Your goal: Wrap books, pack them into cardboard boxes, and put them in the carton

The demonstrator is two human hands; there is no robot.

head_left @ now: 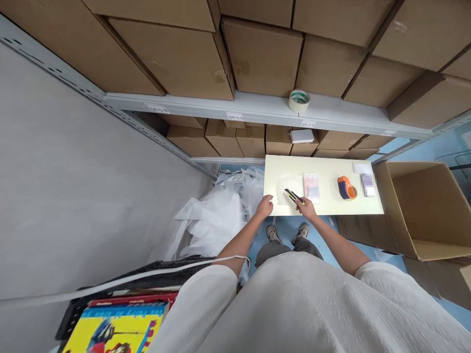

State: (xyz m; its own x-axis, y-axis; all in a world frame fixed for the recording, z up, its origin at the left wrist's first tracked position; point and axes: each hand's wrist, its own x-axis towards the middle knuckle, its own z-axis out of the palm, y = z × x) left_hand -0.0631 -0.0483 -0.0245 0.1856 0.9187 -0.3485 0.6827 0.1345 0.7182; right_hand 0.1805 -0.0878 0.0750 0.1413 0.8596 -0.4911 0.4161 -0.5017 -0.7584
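Grey shelf (263, 102) stood beyond the bench, loaded with cardboard boxes (263, 56). Pale bench (329, 198) is set crosswise before the person. White sheeting (215, 213) is heaped on the floor past the left edge. Open carton (434, 206) is placed beside the right edge. A faint translucent sheet (284, 184) is laid near the left edge, outline hard to trace. Left hand (265, 206) is rested at the near left corner, fingers curled; whether anything is pinched in its grip cannot be told. Right hand (306, 208) is held over the near edge, left of its middle, grip closed. Pinkish packet (312, 186) is laid just beyond it. Orange-and-navy tape dispenser (345, 188) is left toward the right edge. Utility knife (293, 196) is clasped in the right grip, tip pointed toward the far left corner.
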